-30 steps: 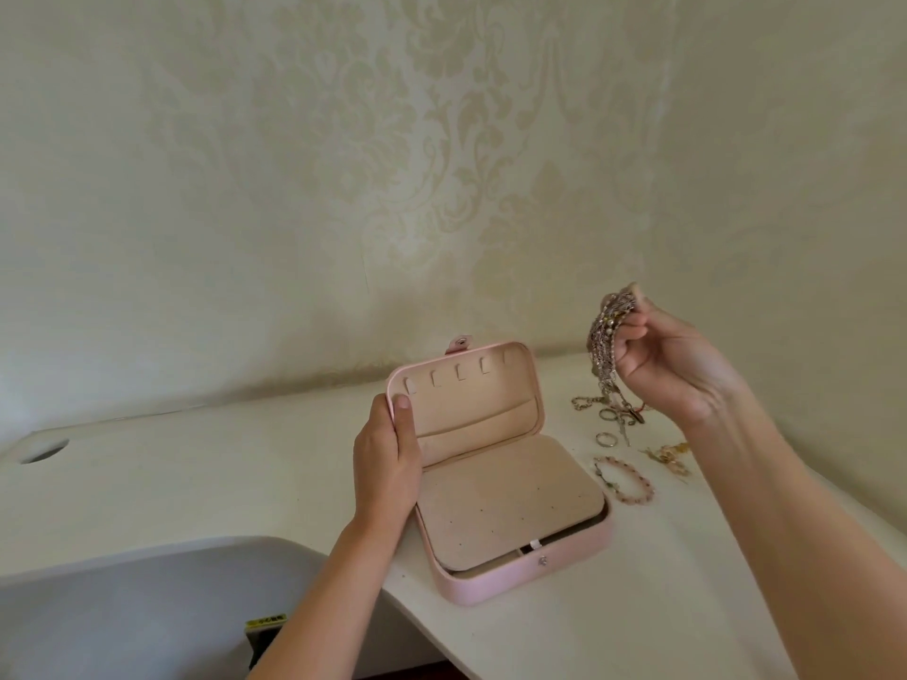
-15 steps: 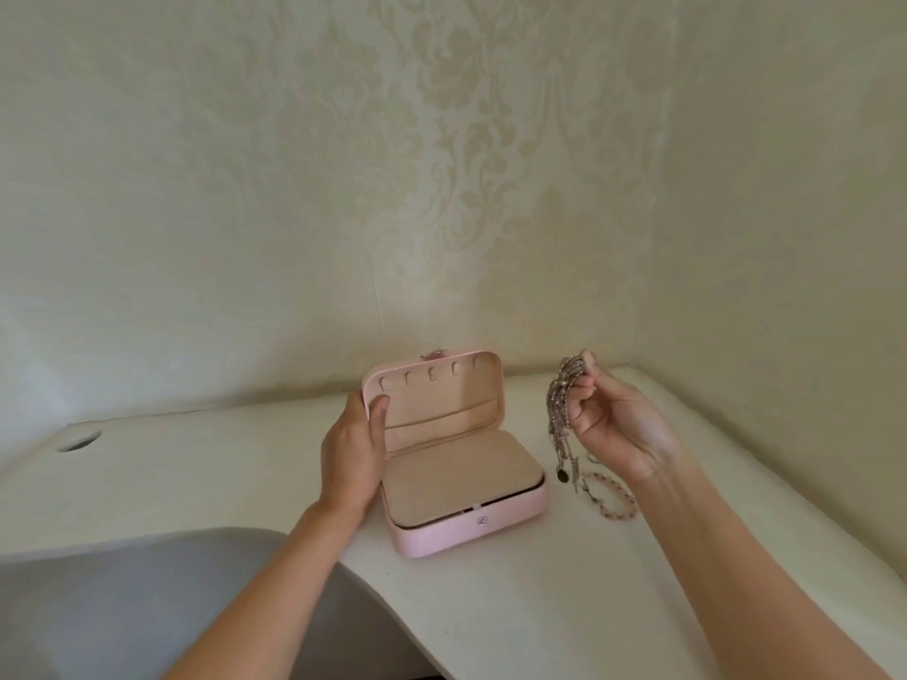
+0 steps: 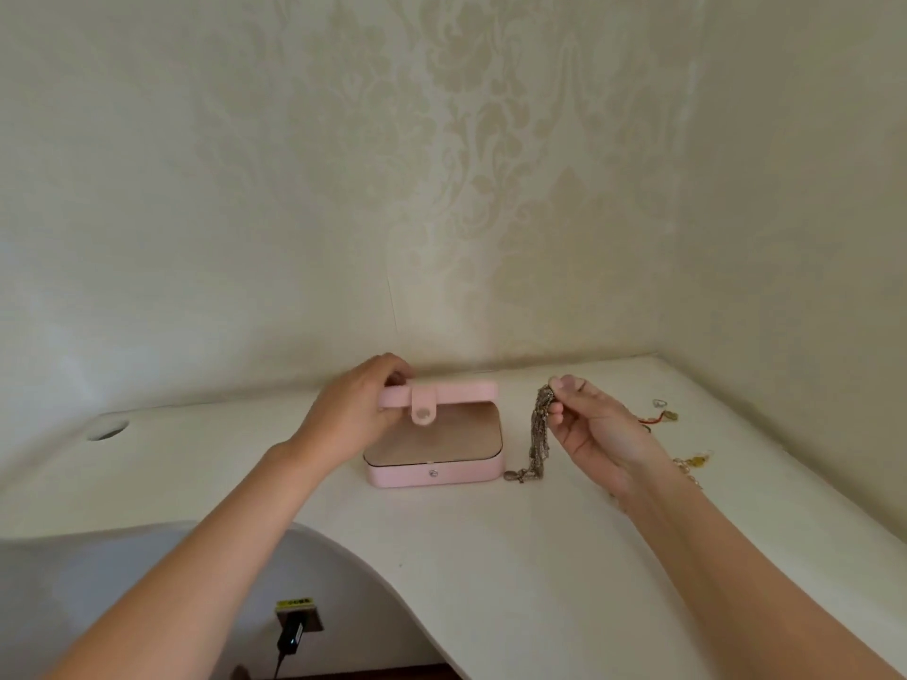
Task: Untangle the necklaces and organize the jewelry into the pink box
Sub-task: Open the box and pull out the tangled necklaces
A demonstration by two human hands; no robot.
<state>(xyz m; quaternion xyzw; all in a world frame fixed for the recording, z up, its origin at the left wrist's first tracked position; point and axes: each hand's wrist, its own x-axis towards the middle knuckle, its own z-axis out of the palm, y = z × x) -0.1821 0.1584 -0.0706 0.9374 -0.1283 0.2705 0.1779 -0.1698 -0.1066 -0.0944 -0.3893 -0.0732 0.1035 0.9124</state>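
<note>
The pink jewelry box point(image 3: 434, 474) sits on the white table near the back wall. Its lid point(image 3: 456, 394) is tipped forward, nearly level above the beige tray, with the snap tab hanging down. My left hand point(image 3: 353, 414) grips the lid's left end. Just right of the box, my right hand point(image 3: 586, 424) pinches a bunch of tangled necklaces point(image 3: 538, 434) by the top. The chains hang down and their lower end touches the table beside the box's right front corner.
Loose jewelry lies at the right: a ring point(image 3: 660, 402), a piece with a red cord point(image 3: 660, 417) and gold pieces point(image 3: 694, 462). The table point(image 3: 515, 557) has a curved front cutout, a cable hole point(image 3: 107, 428) at the left, walls behind and right. A plug point(image 3: 293, 630) sits below.
My left hand has swung the lid from upright down toward the tray. My right hand has lowered the tangled necklaces until their end touches the table. The view has pulled back.
</note>
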